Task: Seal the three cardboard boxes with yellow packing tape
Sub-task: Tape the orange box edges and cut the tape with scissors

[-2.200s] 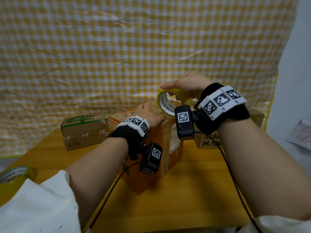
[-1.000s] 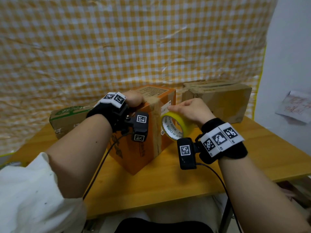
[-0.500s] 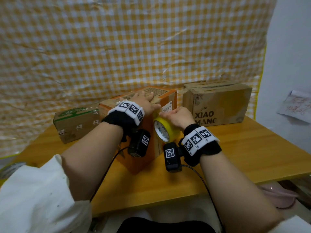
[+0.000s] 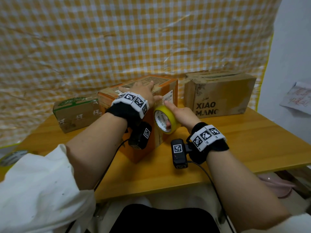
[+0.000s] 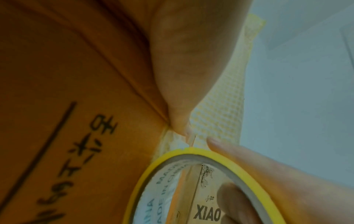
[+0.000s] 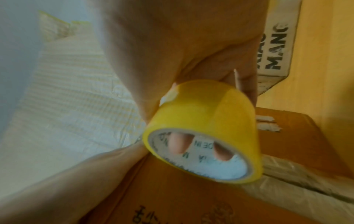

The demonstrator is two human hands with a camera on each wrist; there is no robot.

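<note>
The orange cardboard box [image 4: 141,153] stands mid-table. My left hand [image 4: 143,91] lies flat on its top, thumb down at the side edge where the tape leaves the roll. My right hand [image 4: 182,115] grips the yellow tape roll [image 4: 165,120] against the box's right face, with fingers through the core and the index finger up beside the left thumb. In the right wrist view two fingers show inside the tape roll [image 6: 203,121]. In the left wrist view the roll's rim [image 5: 191,152] sits just under my left thumb [image 5: 182,75]. A green-topped box [image 4: 75,113] lies to the left, a brown box [image 4: 218,95] to the right.
All three boxes stand on a wooden table [image 4: 244,148] in front of a yellow checked cloth [image 4: 134,39]. A second tape roll [image 4: 13,157] lies at the table's far left edge. A pink basin [image 4: 277,185] sits below the table on the right.
The roll has come off the box top and down its right face. My left hand moved from the near corner to lie flat on top, thumb at the tape.
</note>
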